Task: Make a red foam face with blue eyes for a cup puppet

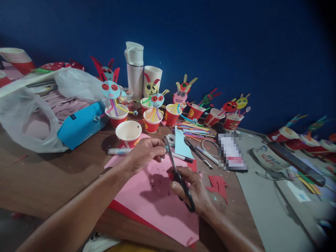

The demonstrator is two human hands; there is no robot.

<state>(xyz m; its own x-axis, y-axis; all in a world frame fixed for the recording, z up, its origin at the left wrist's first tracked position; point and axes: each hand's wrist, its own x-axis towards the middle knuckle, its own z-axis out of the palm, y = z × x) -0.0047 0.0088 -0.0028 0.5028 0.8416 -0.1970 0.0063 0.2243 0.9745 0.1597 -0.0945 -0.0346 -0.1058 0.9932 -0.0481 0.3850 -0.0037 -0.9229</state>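
My right hand [198, 189] is wrapped around black-handled scissors [186, 194], whose blades point up and away from me. My left hand [143, 154] pinches a tiny light-blue piece of paper [166, 149] right beside the blades, partly hidden by the fingers. Beneath both hands lies a pink sheet of paper [149, 196], with dark marks on it and red paper under its edge. Just beyond the blades are a larger light-blue paper scrap [183, 143] and a roll of clear tape [170, 140]. An empty-looking paper cup [128, 133] stands past my left hand.
Several red paper cups with paper-faced figures [153, 120] line the back. A plastic bag [34, 129] and blue card [81, 126] sit left. Behind stand a white flask [135, 70] and stacked cups [154, 71]. Rightward lie pens [198, 153], a phone [233, 152] and red scraps [218, 185].
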